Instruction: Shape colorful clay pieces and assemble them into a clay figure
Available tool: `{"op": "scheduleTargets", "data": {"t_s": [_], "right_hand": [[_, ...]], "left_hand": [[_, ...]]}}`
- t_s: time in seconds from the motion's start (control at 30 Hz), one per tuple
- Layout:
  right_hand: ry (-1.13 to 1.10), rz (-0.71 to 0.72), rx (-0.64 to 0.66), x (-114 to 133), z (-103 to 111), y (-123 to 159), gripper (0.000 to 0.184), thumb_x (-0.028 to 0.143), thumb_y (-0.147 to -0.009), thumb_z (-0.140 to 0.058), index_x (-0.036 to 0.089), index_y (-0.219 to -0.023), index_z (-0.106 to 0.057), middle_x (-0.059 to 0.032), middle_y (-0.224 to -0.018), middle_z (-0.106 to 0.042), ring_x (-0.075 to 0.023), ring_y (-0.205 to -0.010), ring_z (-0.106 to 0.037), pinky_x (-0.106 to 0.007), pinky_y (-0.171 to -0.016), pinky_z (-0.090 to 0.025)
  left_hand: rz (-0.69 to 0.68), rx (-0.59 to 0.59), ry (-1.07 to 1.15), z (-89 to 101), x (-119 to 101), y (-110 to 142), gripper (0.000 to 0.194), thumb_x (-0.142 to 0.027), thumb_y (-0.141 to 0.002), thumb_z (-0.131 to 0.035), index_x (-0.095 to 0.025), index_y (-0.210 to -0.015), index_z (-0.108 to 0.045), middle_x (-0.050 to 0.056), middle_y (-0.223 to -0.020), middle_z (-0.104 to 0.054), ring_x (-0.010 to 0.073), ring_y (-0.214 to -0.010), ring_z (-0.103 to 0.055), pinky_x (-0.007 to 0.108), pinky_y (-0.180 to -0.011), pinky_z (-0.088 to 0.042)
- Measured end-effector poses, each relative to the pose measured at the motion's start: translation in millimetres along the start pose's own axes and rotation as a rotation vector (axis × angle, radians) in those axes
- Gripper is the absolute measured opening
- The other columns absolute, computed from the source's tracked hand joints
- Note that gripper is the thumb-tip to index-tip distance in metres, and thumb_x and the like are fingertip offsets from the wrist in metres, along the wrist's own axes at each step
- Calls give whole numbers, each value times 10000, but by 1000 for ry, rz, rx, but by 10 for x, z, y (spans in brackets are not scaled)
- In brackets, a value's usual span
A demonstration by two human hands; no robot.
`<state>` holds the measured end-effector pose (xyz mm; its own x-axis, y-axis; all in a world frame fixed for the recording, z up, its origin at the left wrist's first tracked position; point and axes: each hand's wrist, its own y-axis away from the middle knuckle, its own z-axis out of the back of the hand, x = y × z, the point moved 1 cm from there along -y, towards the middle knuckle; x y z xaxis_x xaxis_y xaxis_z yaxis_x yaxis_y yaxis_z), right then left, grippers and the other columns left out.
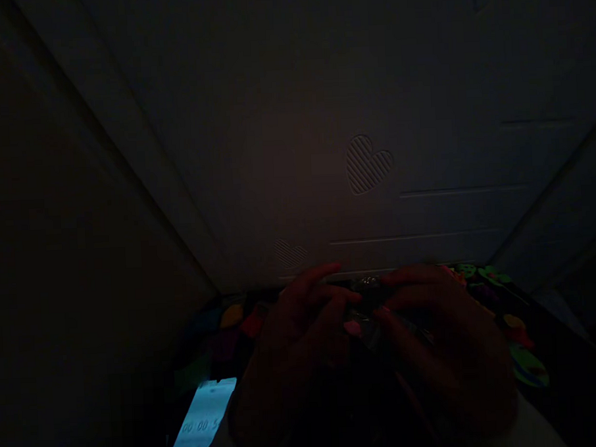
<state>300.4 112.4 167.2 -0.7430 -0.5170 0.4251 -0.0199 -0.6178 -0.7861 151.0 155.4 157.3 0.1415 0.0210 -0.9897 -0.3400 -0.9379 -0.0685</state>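
At lower centre, the half-curled left hand [302,329] and right hand [441,336] flank clear plastic [368,283], perhaps to steady it, grip indiscernible.

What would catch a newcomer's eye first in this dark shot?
Most likely the glowing screen at the lower left, showing timer-like digits and by far the brightest thing here. Next, perhaps, the larger striped heart embossed on the panel, right of centre. Below it, the dim left hand and right hand flank a small pink piece; their grip is too dark to tell.
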Motion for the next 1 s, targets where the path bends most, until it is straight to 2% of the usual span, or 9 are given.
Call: {"op": "scheduleTargets", "data": {"t_s": [0.23, 0.47, 0.7, 1.0], "right_hand": [[-76, 23, 17, 0, 19, 8, 116, 128, -778, -493, 182, -869, -540, -10, -935, -551, -103, -895, -498, -262, -768, -398], [-91, 17, -40, -15, 28, 25, 179, 102, -728, -567, 190, -878, -525, 1, -929, -539, -92, -896, -495, -218, -754, -407], [-60, 45, -14, -19, 76, 13, 218, 86, -778, -483, 194, -962, -528, -11, -972, -543, -101, -928, -493, -230, -785, -409], [-99, 22, -73, -27, 58, 19, 188, 117, -705, -600, 212, -850, -529, -3, -858, -562, -138, -850, -527, -273, -691, -447]], "left_hand": [[-12, -14, -6, 22, -2, 14, 301, -257, -762, -556, -287, -1057, -507, -13, -905, -637, 85, -716, -602, 147, -596, -471], [-22, -9, 16, 25, -26, 26, 265, -255, -761, -557, -297, -1021, -524, -27, -897, -629, 77, -678, -601, 140, -550, -472], [-27, -37, 26, 21, -37, 39, 255, -251, -749, -567, -282, -1000, -536, -26, -882, -628, 80, -690, -600, 142, -558, -480], [-24, -61, -8, 26, -66, 39, 255, -266, -741, -571, -252, -995, -547, 0, -883, -635, 100, -670, -605, 164, -533, -482]]}}
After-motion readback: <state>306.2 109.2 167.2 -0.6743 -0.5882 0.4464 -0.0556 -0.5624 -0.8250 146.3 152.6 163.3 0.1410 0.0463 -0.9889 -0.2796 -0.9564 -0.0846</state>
